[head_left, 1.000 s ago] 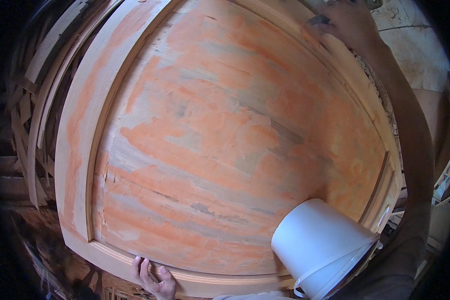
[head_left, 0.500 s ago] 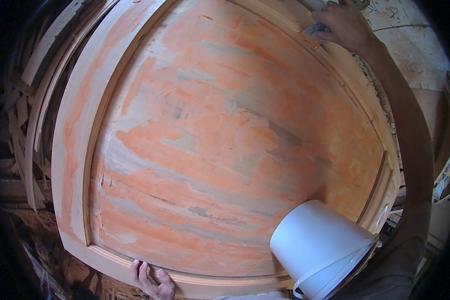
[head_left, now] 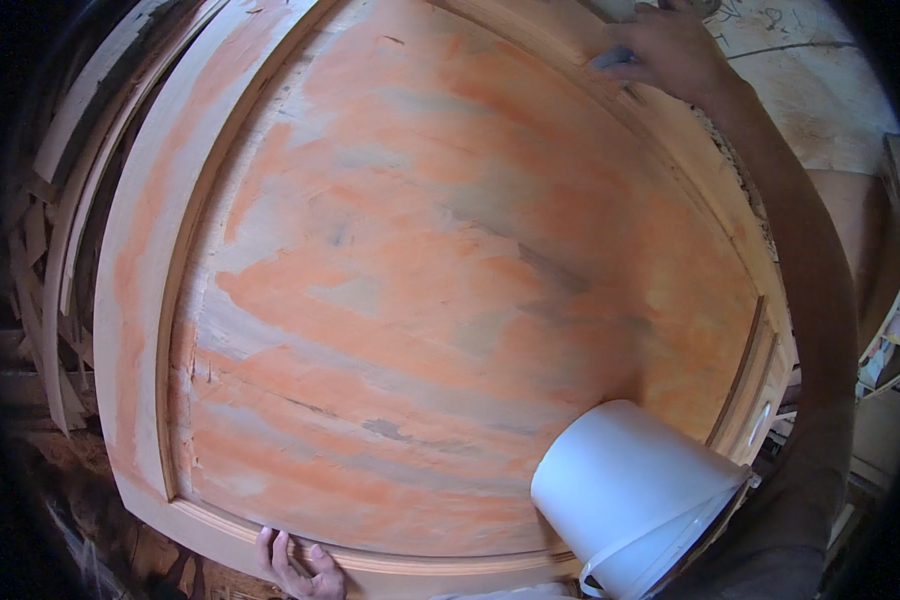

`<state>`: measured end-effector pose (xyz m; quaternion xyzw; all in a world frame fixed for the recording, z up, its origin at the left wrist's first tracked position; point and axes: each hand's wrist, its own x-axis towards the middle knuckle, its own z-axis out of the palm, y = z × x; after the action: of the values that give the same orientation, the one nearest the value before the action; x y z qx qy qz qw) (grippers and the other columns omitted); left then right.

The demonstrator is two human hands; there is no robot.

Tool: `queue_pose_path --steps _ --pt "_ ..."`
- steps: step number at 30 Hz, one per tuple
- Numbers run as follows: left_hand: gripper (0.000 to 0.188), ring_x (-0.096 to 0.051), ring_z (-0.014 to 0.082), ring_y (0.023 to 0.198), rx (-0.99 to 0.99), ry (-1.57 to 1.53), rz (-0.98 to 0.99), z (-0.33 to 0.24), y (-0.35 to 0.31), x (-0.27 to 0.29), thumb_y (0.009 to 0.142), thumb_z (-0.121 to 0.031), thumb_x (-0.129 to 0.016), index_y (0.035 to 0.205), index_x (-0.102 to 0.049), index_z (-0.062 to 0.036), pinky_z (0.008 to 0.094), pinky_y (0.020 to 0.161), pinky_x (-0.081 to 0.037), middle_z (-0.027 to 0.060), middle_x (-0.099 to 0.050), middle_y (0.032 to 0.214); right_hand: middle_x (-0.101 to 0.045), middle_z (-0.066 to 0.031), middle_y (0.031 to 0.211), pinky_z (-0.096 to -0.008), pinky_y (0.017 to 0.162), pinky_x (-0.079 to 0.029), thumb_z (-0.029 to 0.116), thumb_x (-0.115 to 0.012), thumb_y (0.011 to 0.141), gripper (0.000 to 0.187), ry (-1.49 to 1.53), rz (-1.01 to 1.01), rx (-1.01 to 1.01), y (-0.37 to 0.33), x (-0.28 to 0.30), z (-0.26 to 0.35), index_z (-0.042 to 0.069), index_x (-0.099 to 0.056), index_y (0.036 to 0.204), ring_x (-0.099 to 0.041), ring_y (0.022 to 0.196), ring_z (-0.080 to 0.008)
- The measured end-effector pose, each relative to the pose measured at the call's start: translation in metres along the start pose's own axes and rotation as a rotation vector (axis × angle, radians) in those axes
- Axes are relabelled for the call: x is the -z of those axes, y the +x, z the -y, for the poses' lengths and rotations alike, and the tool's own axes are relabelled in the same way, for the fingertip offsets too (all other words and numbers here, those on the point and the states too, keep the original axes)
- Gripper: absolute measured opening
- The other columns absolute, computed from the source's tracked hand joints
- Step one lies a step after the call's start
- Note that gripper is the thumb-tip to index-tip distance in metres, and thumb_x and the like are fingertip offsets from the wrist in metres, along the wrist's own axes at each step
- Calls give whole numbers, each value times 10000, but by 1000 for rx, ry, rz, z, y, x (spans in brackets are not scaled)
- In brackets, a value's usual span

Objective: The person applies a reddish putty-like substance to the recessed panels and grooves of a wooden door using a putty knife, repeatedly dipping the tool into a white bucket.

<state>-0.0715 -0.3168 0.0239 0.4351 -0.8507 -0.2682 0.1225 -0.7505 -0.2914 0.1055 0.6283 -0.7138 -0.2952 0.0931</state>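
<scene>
A large framed wooden panel fills most of the view, its face smeared with orange putty. My left hand is at the near edge, with its fingers curled over the frame. At the far right, my right hand is closed around a small dark grey scraper, held against the frame's far rail. Much of the scraper is hidden by the fingers. A white bucket is at the panel's near right corner, its rim and handle toward the lower right; its contents are out of sight.
Long wooden strips and offcuts are piled along the left. Debris covers the ground at the lower left. Beyond my right arm lie a pale marked board and more scraps. Raised moulding runs around the panel's inner face.
The view has shifted slightly, so the panel and bucket appear a little further left. My right hand with the scraper appears slightly further left along the far rail; my left hand keeps its hold.
</scene>
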Motion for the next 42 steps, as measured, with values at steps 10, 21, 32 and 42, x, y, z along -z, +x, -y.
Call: queue_pose_path --steps 10,21,32,42 --pt "408 -565 287 1157 -21 25 10 -2 4 2 914 -98 -695 1279 -569 33 351 903 -537 197 -482 1358 -658 -64 676 -414 796 -390 389 -662 764 201 -183 99 -39 4 4 7 193 -707 759 -640 709 -226" --pt "420 -545 301 1184 -25 -16 27 3 1 3 920 -94 -683 1286 -546 62 369 921 -530 206 -446 1374 -691 -28 716 -444 891 -405 353 -630 797 234 -403 -90 -32 7 2 32 187 -695 644 -639 775 -196" --pt "416 -532 314 1214 -18 7 36 2 1 4 913 -93 -689 1278 -559 60 375 945 -536 197 -455 1375 -665 -63 652 -449 830 -379 527 -650 790 376 -105 -4 -293 -22 38 -8 165 -691 699 -627 720 -249" --pt "408 -544 319 1196 -1 -2 21 1 2 3 906 -90 -701 1264 -571 54 378 930 -536 210 -474 1361 -678 -39 718 -435 839 -379 463 -658 790 289 -85 29 -92 -10 12 7 189 -658 701 -630 793 -214"
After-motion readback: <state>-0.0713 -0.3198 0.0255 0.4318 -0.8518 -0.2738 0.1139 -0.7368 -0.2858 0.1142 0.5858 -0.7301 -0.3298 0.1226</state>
